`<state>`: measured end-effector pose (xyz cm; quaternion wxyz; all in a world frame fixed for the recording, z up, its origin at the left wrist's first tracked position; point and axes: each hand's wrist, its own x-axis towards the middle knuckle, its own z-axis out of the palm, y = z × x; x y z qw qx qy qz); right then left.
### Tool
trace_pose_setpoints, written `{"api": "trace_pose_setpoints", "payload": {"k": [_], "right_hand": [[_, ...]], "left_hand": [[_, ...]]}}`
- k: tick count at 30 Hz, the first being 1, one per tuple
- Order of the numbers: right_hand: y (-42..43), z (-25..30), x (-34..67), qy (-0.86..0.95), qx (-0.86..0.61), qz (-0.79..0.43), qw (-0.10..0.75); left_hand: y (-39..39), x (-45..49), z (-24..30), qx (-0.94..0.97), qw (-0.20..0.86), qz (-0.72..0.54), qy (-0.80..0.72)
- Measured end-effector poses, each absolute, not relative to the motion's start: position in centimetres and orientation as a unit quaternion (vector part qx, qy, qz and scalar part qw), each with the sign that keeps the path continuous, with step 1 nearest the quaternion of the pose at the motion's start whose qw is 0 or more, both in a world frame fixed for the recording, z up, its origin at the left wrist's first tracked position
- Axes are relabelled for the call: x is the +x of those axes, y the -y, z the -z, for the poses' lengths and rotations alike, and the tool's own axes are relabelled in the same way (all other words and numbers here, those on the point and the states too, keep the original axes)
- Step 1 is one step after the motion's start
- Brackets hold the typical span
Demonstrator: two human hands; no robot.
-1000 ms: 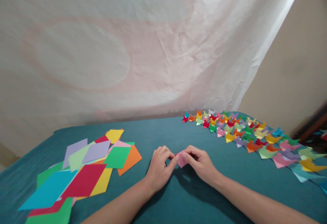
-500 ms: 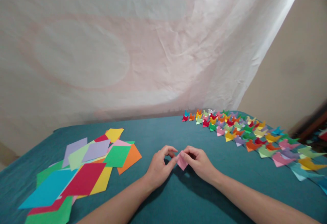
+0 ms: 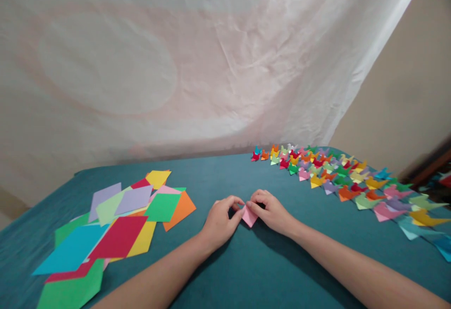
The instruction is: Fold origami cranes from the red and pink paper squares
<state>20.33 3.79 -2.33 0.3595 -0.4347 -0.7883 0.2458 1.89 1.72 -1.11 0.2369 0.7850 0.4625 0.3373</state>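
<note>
A small folded pink paper (image 3: 249, 216) sits between my two hands just above the teal table (image 3: 225, 177). My left hand (image 3: 220, 220) pinches its left corner with thumb and forefinger. On the other side, my right hand (image 3: 271, 210) grips the top edge, fingers curled. Both forearms reach in from the bottom of the view.
A loose pile of coloured paper squares (image 3: 116, 224) lies at the left. Rows of several small folded paper birds (image 3: 338, 182) run along the right side toward the table's edge. A white wrinkled sheet (image 3: 176, 65) hangs behind the table.
Both hands have kept hold of the pink paper, with the fingers shifting slightly on it. The camera has tipped a little, so everything sits slightly higher in view.
</note>
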Motion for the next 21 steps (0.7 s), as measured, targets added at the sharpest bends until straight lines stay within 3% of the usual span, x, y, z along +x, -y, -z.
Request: {"api": "trace_pose_setpoints", "payload": {"k": [21], "right_hand": [[-3.71, 3.05, 19.93, 0.794, -0.508, -0.132, 0.307]], "left_hand": [[-1.62, 1.69, 1.25, 0.844, 0.122, -0.263, -0.451]]}}
